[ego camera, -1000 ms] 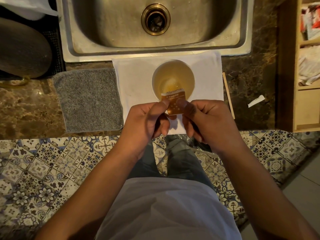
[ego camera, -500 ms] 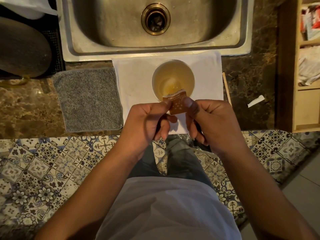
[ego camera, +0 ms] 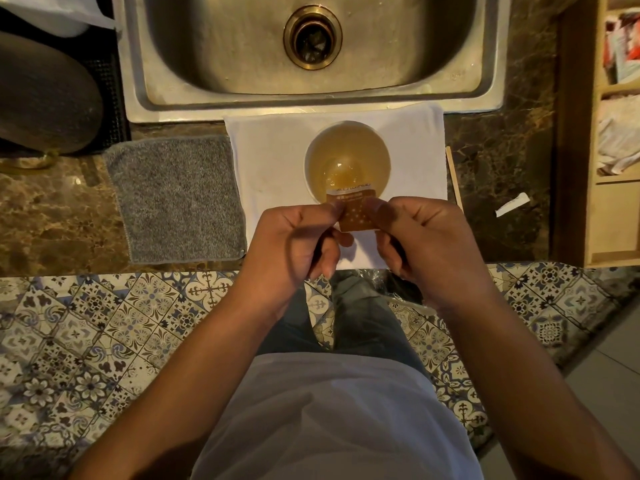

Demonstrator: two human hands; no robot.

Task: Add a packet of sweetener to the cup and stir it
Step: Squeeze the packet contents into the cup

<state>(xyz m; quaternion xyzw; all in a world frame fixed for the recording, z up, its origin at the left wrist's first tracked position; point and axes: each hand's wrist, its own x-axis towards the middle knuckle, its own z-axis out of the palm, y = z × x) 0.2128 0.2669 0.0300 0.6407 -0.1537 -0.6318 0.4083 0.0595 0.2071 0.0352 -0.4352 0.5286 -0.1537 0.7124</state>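
Note:
A brown sweetener packet (ego camera: pixel 356 211) with small white dots is pinched between both hands, just in front of the cup. My left hand (ego camera: pixel 294 244) grips its left edge with thumb and forefinger, my right hand (ego camera: pixel 422 244) its right edge. The cup (ego camera: pixel 347 161) holds pale amber liquid and stands on a white cloth (ego camera: pixel 273 154). The packet's top edge overlaps the cup's near rim. A thin wooden stir stick (ego camera: pixel 453 178) lies along the cloth's right edge.
A steel sink (ego camera: pixel 311 50) lies behind the cup. A grey cloth (ego camera: pixel 173 199) sits left of the white one. A small white paper scrap (ego camera: pixel 512 204) lies on the marble counter at right, beside a wooden shelf unit (ego camera: pixel 616 133).
The packet has straightened from a slight tilt and sits level between my fingertips. Both hands have stayed in nearly the same place in front of the cup.

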